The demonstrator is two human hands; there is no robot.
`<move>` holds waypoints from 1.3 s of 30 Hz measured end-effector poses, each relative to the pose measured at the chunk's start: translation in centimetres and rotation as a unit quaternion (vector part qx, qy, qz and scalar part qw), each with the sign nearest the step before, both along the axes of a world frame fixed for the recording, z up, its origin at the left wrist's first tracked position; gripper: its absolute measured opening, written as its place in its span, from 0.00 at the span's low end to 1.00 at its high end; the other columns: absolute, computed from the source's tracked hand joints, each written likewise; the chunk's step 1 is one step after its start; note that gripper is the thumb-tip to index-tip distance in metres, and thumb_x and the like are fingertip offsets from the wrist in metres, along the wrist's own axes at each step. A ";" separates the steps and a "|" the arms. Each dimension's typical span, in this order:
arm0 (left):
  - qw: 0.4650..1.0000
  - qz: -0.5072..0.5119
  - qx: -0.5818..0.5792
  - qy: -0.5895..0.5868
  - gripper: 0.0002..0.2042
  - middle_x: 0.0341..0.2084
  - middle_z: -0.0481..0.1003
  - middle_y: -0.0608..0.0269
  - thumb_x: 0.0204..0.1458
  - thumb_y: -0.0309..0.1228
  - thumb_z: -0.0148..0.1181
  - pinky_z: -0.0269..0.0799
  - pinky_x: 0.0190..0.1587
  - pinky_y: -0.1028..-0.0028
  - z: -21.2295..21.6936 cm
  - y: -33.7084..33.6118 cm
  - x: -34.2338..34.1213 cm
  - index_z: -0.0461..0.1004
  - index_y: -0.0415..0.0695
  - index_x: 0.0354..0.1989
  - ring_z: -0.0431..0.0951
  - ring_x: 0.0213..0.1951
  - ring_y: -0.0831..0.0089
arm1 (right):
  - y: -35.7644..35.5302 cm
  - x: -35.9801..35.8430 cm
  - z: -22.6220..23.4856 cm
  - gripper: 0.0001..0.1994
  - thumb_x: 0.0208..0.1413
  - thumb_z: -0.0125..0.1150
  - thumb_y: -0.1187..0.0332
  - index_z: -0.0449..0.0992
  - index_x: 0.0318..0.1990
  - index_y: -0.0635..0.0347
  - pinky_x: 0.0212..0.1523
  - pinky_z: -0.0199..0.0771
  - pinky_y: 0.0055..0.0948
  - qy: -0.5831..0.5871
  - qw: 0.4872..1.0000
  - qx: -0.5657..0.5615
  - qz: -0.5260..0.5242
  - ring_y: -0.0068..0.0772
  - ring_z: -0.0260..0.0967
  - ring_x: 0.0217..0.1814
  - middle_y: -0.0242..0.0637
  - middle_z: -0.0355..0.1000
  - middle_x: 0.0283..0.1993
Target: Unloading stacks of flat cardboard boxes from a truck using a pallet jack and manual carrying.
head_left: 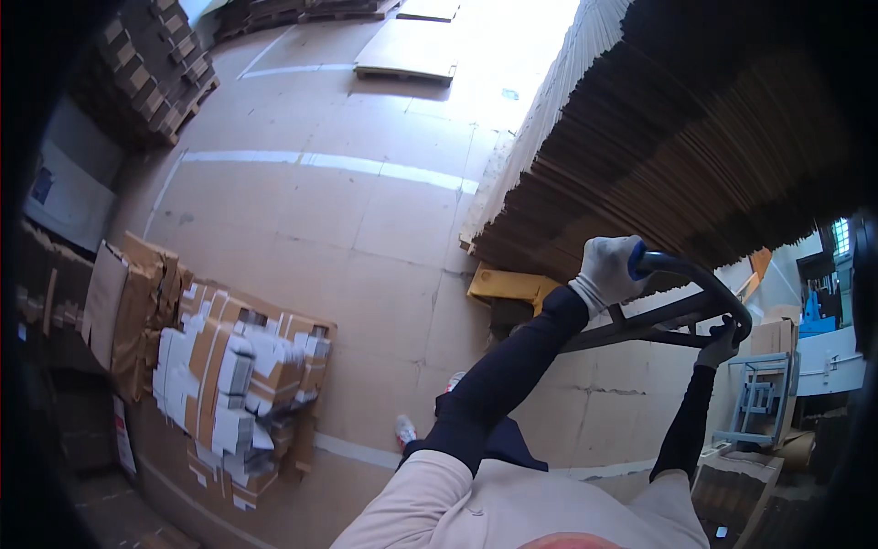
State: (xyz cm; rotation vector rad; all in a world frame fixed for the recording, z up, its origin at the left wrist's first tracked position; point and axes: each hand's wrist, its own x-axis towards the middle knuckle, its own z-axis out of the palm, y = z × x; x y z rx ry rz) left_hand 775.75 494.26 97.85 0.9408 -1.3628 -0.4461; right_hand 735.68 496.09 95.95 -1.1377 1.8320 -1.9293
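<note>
My left hand (pixel 610 271), in a pale glove with blue at the fingers, is closed around one end of a dark looped pallet jack handle (pixel 701 274). On the far side of the loop, my right hand (pixel 720 342), gloved in grey, grips the same handle. The yellow body of the pallet jack (pixel 512 285) shows partly beyond my left forearm, at the foot of a tall stack of cardboard sheets (pixel 631 156). Its forks are hidden from sight.
Flattened white and brown cartons (pixel 242 384) are piled at left. Farther off lie a low pallet (pixel 405 50) and stacked cardboard (pixel 146 69). A grey metal frame (pixel 761 398) stands at right. White lines (pixel 384 167) cross the floor.
</note>
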 end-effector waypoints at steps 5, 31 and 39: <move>1.000 0.009 -0.021 -0.012 0.10 0.16 0.74 0.58 0.37 0.34 0.70 0.71 0.23 0.66 -0.2 -8.7 -0.3 0.72 0.48 0.21 0.77 0.20 0.57 | -6.7 0.3 0.1 0.11 0.62 0.58 0.64 0.78 0.40 0.64 0.26 0.64 0.22 0.032 0.998 -0.045 -0.009 0.17 0.63 0.24 0.31 0.77 0.35; 0.999 0.048 0.019 0.013 0.10 0.15 0.75 0.59 0.37 0.34 0.71 0.73 0.25 0.67 -5.1 -56.8 -3.6 0.73 0.48 0.21 0.78 0.20 0.59 | -55.6 -2.6 -5.0 0.12 0.60 0.60 0.66 0.78 0.45 0.64 0.25 0.66 0.18 0.012 0.998 -0.061 -0.001 0.18 0.65 0.24 0.34 0.77 0.36; 0.997 0.010 0.073 -0.004 0.11 0.17 0.75 0.61 0.35 0.35 0.72 0.73 0.27 0.67 -7.0 -73.0 -4.2 0.73 0.49 0.22 0.78 0.21 0.60 | -71.6 -1.7 -5.5 0.12 0.60 0.60 0.63 0.78 0.42 0.65 0.27 0.68 0.22 0.013 0.999 -0.017 -0.034 0.19 0.66 0.25 0.32 0.77 0.35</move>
